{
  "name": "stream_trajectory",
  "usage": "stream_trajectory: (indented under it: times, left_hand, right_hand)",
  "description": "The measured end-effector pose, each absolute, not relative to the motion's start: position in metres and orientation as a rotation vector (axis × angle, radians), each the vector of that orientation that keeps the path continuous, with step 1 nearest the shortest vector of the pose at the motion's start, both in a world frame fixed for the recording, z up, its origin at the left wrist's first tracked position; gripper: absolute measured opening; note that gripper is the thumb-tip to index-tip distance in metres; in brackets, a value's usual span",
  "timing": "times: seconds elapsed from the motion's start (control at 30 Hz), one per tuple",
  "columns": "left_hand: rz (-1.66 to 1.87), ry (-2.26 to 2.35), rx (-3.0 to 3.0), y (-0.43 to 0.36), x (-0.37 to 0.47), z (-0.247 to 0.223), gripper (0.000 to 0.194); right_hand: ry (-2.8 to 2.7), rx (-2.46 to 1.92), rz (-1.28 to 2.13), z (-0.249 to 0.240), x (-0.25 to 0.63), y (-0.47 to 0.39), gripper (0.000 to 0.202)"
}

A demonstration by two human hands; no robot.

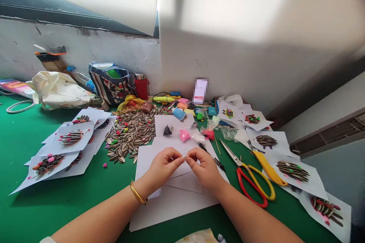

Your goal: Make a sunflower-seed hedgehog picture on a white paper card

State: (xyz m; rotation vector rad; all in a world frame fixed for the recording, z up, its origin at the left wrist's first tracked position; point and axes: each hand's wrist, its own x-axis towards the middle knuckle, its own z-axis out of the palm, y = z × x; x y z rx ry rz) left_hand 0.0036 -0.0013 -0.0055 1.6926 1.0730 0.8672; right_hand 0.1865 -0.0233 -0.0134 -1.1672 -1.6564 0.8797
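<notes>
Above a stack of white paper sheets (pixel 173 212), my left hand (pixel 167 162) and my right hand (pixel 203 167) meet with pinched fingertips. Between them is a small white piece (pixel 184 157), which looks like modelling clay and is mostly hidden by the fingers. A faint drawing on the paper shows just behind the fingertips. Beyond my hands lie a black clay lump (pixel 167 130), a pink clay lump (pixel 184 134), a white clay lump (pixel 197 138) and a red clay lump (pixel 209 134). A black pen (pixel 219 164) lies beside my right hand.
A heap of sunflower seeds (pixel 131 133) spreads behind my left hand. Scissors (pixel 248 176) with red and yellow handles lie at the right, near a yellow comb-like tool (pixel 268 167). Seed-decorated sheets (pixel 68 136) flank both sides. A red flask (pixel 141 87) stands by the wall.
</notes>
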Motion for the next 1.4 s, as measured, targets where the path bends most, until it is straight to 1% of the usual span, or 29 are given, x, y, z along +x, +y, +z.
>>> stream_trajectory:
  times: [0.27, 0.53, 0.67, 0.87, 1.17, 1.4]
  left_hand:
    - [0.891, 1.079, 1.752, -0.003, 0.004, -0.006, 0.028]
    - [0.954, 1.076, 1.933, -0.002, 0.002, -0.013, 0.02]
    - [0.932, 1.102, 1.882, -0.002, 0.002, -0.011, 0.021]
    - [0.938, 1.084, 1.811, -0.002, 0.002, -0.01, 0.02]
    - [0.979, 1.098, 1.82, -0.001, 0.003, -0.016, 0.013]
    - [0.989, 1.084, 1.96, -0.002, 0.001, -0.018, 0.012]
  right_hand:
    - [-1.638, -1.194, 0.921, -0.014, 0.185, -0.023, 0.015]
    - [-1.757, -1.222, 0.839, -0.017, 0.184, -0.023, 0.011]
    - [-1.741, -1.247, 0.859, -0.016, 0.183, -0.023, 0.009]
    - [-1.73, -1.253, 0.89, -0.017, 0.184, -0.023, 0.015]
    - [-1.721, -1.294, 0.911, -0.017, 0.182, -0.023, 0.011]
    - [-1.704, -1.306, 0.919, -0.022, 0.183, -0.021, 0.009]
